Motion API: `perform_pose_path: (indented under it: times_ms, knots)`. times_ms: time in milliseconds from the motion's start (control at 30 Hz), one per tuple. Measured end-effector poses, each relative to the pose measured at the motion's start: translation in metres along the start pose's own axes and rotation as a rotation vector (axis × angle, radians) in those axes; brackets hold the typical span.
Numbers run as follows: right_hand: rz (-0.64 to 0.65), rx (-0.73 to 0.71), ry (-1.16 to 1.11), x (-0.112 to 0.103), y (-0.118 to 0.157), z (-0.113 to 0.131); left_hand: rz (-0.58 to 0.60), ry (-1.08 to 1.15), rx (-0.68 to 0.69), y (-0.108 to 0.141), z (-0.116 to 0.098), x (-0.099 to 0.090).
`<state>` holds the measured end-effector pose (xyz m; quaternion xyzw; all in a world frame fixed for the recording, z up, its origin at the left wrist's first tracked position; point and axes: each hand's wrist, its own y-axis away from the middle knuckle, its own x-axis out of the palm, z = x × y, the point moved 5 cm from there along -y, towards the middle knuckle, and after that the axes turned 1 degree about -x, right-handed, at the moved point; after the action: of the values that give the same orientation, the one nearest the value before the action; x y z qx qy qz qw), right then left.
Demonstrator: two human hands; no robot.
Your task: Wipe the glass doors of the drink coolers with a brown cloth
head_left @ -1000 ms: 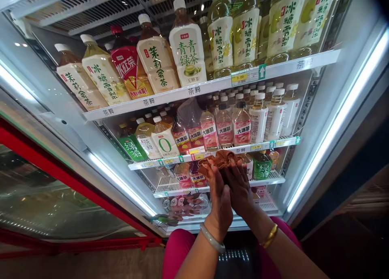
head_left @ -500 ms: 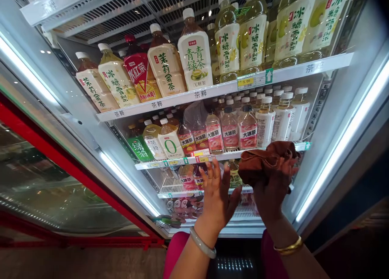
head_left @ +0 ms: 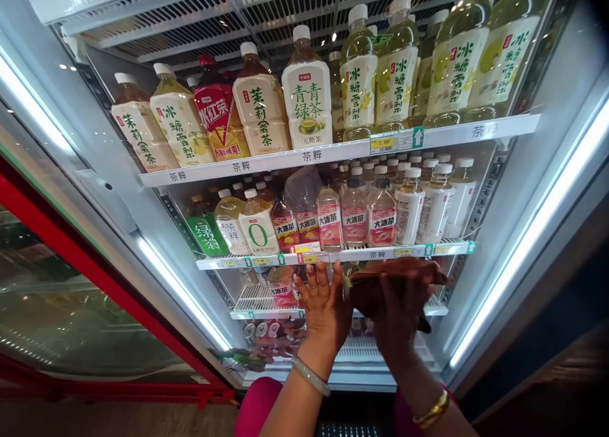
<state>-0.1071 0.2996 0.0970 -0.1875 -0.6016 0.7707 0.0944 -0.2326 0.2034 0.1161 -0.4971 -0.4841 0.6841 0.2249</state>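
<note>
My left hand (head_left: 326,310) is open, palm toward the fridge, its fingers spread just below the edge of the middle shelf (head_left: 354,255). Whether the fingertips touch that edge I cannot tell. In my right hand (head_left: 397,310) is a crumpled brown cloth (head_left: 380,285), in front of the lower shelf and below the middle shelf's right half. Above the hands stand pink-labelled iced tea bottles (head_left: 382,218) and white-labelled bottles (head_left: 410,212). Behind the hands, an iced tea bottle (head_left: 281,288) shows on the lower shelf; others there are partly hidden.
Several large tea and pear drink bottles (head_left: 307,101) line the upper shelf (head_left: 266,161). A red-framed glass door (head_left: 95,247) stands at the left. Bright light strips (head_left: 523,247) run down both sides. My knees (head_left: 259,405) are close below the fridge.
The cloth and my right hand have moved down and left, away from the middle shelf's right end. My left hand has shifted slightly left. The view has tilted a little.
</note>
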Motion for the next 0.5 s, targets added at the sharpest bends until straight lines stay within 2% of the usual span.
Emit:
perform_pose_path:
  times_ms: [67,133,200,300,400,500]
  knots:
    - [0.064,-0.105,-0.015,0.004,-0.003,0.007,0.016,0.006,0.024,-0.001,0.0,-0.002]
    - [0.076,-0.188,-0.038,0.0,-0.013,0.003,0.033,0.003,0.034,-0.002,0.0,-0.004]
    - [0.021,-0.163,-0.053,-0.008,-0.022,-0.013,0.043,-0.005,0.03,-0.003,0.001,-0.004]
    - [-0.068,-0.017,-0.036,-0.011,-0.02,-0.026,0.049,-0.015,0.012,-0.002,-0.002,-0.003]
    - [-0.062,0.016,-0.028,0.001,-0.008,-0.009,0.063,-0.014,-0.017,0.0,-0.004,-0.001]
    - [0.013,-0.159,-0.049,0.007,-0.015,0.009,0.088,0.004,-0.028,0.002,-0.005,0.0]
